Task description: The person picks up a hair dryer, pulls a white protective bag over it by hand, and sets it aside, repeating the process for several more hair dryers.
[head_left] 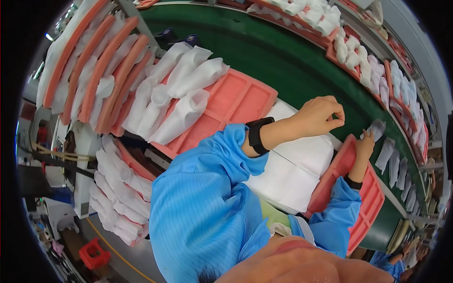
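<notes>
Over the near edge of a green belt [269, 42], my left hand [323, 114] hangs with fingers curled in, and nothing shows between thumb and forefinger. A black watch is on that wrist. Farther right, my right hand [365, 144] pinches a grey, translucent, thin-wrapped piece [376, 128] above the belt. Below my hands lies a thick stack of white sheets [295, 170]. It sits between a pink compartment tray [370, 200] on the right and another pink tray [240, 101] on the left, which holds several white wrapped pieces [188, 70].
Several grey wrapped pieces [394, 162] lie in a row on the belt at right. Pink trays of wrapped pieces [351, 54] line the far side. Stacked pink trays [106, 66] lean at left. A red stool [94, 254] stands on the floor. Another person's hand [406, 247] shows lower right.
</notes>
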The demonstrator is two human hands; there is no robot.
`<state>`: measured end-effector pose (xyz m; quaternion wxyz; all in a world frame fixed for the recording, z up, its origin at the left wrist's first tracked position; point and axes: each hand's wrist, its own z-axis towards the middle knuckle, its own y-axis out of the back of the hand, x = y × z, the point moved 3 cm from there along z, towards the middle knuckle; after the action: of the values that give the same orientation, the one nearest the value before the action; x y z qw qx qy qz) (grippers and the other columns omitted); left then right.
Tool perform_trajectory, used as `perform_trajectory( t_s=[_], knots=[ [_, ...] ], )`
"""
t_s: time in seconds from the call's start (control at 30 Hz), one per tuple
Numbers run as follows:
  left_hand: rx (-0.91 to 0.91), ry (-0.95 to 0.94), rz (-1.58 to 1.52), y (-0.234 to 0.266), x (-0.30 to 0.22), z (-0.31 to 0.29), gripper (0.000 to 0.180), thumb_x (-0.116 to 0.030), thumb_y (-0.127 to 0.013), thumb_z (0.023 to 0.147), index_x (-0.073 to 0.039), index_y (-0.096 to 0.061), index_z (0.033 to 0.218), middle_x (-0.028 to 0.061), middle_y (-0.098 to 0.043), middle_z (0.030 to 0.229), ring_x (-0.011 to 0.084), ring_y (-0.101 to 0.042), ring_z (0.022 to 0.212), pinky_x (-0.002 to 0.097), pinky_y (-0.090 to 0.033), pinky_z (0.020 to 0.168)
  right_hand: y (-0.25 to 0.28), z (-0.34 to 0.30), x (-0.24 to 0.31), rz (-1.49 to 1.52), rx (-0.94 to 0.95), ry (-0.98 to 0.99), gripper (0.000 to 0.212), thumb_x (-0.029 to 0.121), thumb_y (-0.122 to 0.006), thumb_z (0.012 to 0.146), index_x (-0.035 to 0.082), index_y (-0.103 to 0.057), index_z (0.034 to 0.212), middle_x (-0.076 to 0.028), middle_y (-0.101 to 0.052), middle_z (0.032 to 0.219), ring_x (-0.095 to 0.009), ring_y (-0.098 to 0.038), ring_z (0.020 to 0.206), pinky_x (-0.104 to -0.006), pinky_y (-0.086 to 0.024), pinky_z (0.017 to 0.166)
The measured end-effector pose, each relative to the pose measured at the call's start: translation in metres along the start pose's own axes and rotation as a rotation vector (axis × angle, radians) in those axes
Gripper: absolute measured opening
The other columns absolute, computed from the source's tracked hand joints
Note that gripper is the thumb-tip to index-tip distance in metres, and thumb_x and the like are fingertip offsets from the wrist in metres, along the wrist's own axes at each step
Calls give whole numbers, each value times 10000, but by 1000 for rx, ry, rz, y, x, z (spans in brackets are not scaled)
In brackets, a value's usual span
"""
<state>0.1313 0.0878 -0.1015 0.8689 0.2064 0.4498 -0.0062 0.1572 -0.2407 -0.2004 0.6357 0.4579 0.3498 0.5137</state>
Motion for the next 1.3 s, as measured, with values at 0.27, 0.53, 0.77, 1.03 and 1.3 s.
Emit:
perform_trajectory(
  t_s=[0.27,0.53,0.77,1.03,1.3],
  knots=[
    [-299,-59,457,94,-7,103,263,-315,-673,765,-86,-691,892,112,-686,865,270,-662,787,370,-519,669,6,2,-7,85,17,89,377,140,-648,790,85,-637,1162,-206,-508,1342,-400,-492,1208,-437,-417,1002],
    [-230,730,1447,317,186,39,246,-223,-551,860,-88,-720,976,133,-680,1065,299,-667,974,421,-562,738,18,4,19,375,-23,137,319,170,-670,804,44,-636,1095,-237,-526,1293,-387,-509,1189,-427,-423,979],
    [-136,852,1342,315,229,0,405,-250,-718,782,-53,-641,1127,175,-593,1231,319,-617,1073,371,-537,844,25,2,24,470,-108,190,292,161,-666,823,75,-643,1101,-158,-528,1322,-332,-541,1158,-376,-458,919],
    [262,588,162,143,173,79,637,-180,-833,686,-9,-557,1234,121,-620,1071,203,-636,885,305,-571,683,93,-21,97,881,-100,248,491,117,-735,773,85,-575,1236,-92,-543,1303,-233,-575,1110,-325,-500,825],
    [95,31,-110,-43,-10,46,611,-175,-817,718,-45,-528,1240,82,-570,1065,127,-593,777,242,-494,605,122,-40,118,638,-279,277,634,65,-774,648,46,-529,1232,-117,-581,1208,-245,-597,1071,-319,-507,812]
  ],
)
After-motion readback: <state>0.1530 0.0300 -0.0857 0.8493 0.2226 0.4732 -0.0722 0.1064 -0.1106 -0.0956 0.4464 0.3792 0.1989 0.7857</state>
